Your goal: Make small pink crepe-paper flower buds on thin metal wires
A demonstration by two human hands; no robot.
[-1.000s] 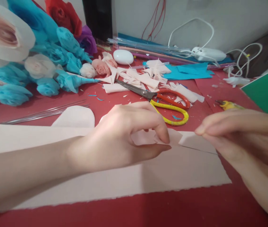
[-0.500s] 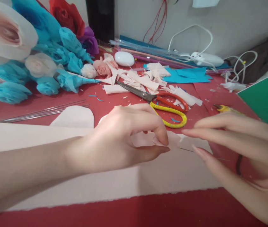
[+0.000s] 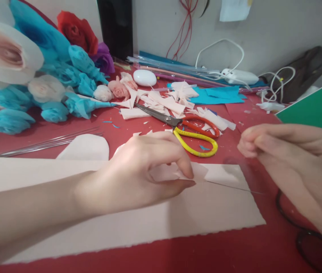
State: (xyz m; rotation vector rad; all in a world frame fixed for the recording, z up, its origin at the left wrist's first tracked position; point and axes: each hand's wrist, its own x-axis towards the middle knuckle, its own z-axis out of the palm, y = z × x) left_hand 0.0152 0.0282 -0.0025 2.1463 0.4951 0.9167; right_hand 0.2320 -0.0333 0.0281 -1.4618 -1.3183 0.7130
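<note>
My left hand (image 3: 141,170) is closed in a pinch at a small pale crepe-paper piece (image 3: 200,171) from which a thin wire (image 3: 235,186) sticks out to the right. Both are above a long pale paper sheet (image 3: 212,212) lying on the red tabletop. To the right, my right hand (image 3: 288,155) is raised with its fingertips pressed together. What it holds, if anything, is too fine to see. Scissors (image 3: 191,132) with one red and one yellow handle lie just behind my left hand, blades pointing left.
Paper flowers (image 3: 54,93) in several colours crowd the left back. Pale scraps (image 3: 166,100) and blue paper (image 3: 218,94) lie behind the scissors. Metal wires (image 3: 47,142) lie at the left beside a rounded pale paper piece (image 3: 87,147). Black loops (image 3: 287,216) show below my right hand.
My right hand has gone from spread fingers near the wire to a closed pinch, higher and farther back. More of the wire shows. My left hand keeps its pinch, and the view has shifted slightly.
</note>
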